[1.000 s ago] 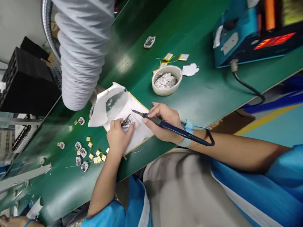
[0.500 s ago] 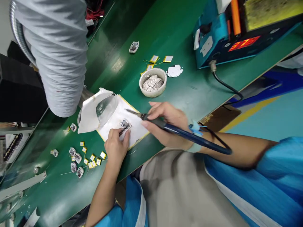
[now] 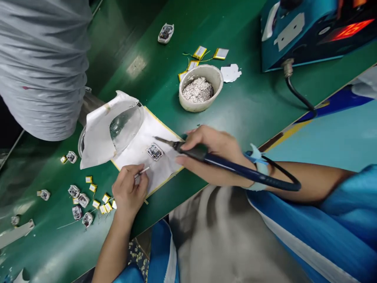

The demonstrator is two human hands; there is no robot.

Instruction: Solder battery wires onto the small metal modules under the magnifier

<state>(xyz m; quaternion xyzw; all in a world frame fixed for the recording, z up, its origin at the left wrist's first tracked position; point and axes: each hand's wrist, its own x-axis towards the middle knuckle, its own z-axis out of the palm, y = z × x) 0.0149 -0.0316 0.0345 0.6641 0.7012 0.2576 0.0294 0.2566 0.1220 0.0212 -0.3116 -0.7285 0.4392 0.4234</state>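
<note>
A small circuit module [image 3: 155, 152] in a silvery frame lies on a white paper sheet [image 3: 160, 173] near the centre of a green workbench [image 3: 250, 118], with nothing holding it down. The tip of a soldering iron [image 3: 203, 155] hovers just beside the module, held by a worker's right hand [image 3: 213, 155]. The right fingers [image 3: 200, 134] wrap together around the dark grip in a pen-like hold, a steady way to keep the fine point under control, close to the work and off the paper. A blue wrist strap [image 3: 256, 157] circles that wrist. The worker's left hand [image 3: 129, 196] rests on the edge of the sheet, its fingers [image 3: 131, 173] pinched together on a thin white-tipped stick [image 3: 143, 171], which stays clear of the module. Beyond the sheet stand a clear curved lens [image 3: 126, 127] backed with white paper and a ceramic bowl [image 3: 216, 76] of silvery scraps. Yellow pouch cells [image 3: 200, 52] lie beyond the bowl, while more small modules [image 3: 83, 200] sit to the left. A blue soldering station [image 3: 297, 35] sits at the far end, and a grey ducting hose [image 3: 44, 67] hangs overhead.
</note>
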